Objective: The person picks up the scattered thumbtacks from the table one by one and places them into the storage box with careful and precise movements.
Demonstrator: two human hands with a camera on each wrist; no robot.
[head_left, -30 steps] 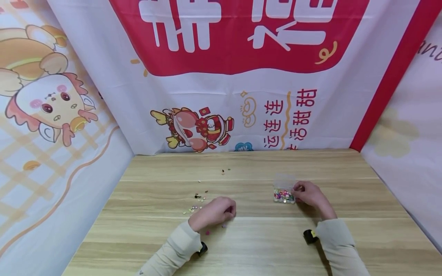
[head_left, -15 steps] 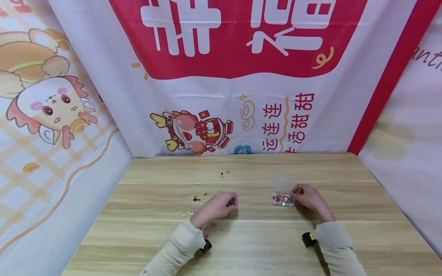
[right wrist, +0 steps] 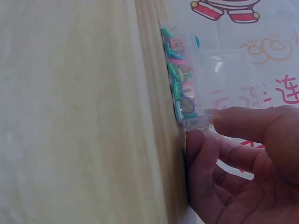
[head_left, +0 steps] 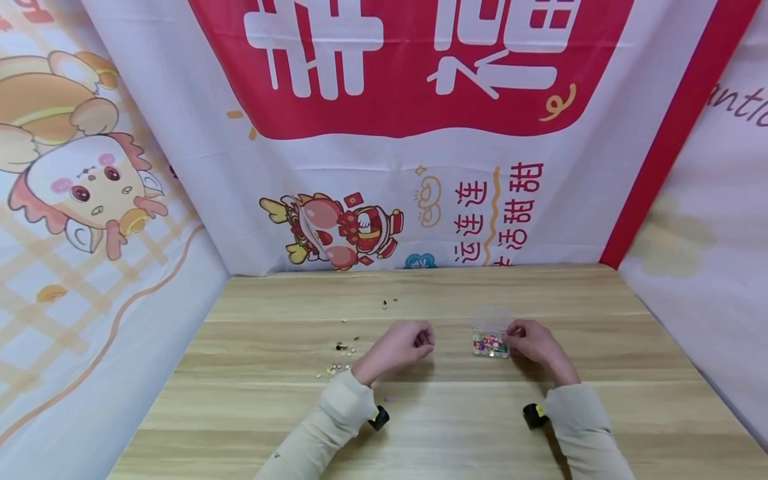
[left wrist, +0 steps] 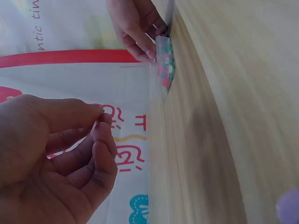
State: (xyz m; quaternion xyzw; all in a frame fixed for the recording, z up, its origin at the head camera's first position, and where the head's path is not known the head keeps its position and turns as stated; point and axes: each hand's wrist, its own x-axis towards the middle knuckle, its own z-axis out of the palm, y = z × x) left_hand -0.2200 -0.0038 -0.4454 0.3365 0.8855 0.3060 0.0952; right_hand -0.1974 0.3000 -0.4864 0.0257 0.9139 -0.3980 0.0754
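Observation:
My left hand (head_left: 399,347) is raised over the table, left of a small clear plastic box (head_left: 491,353). In the left wrist view, its thumb and index fingertips pinch a tiny piece (left wrist: 103,111), mostly hidden between them. My right hand (head_left: 534,341) grips the right side of the box, thumb near the hinge and fingers below at the corner. The transparent lid (right wrist: 229,70) stands raised at the back. Small colourful round pieces (right wrist: 180,79), pink, green and blue among them, lie inside the box.
Several loose small pieces (head_left: 339,347) are scattered on the wooden table (head_left: 240,400) left of my left hand. A few more pieces (head_left: 385,305) lie farther back, and a lilac round one (left wrist: 287,207) is near my left wrist. Printed cloth (head_left: 360,160) hangs behind the table.
My left hand has moved right and a little farther back, from beside the loose pieces toward the box. The right hand keeps its grip on the box.

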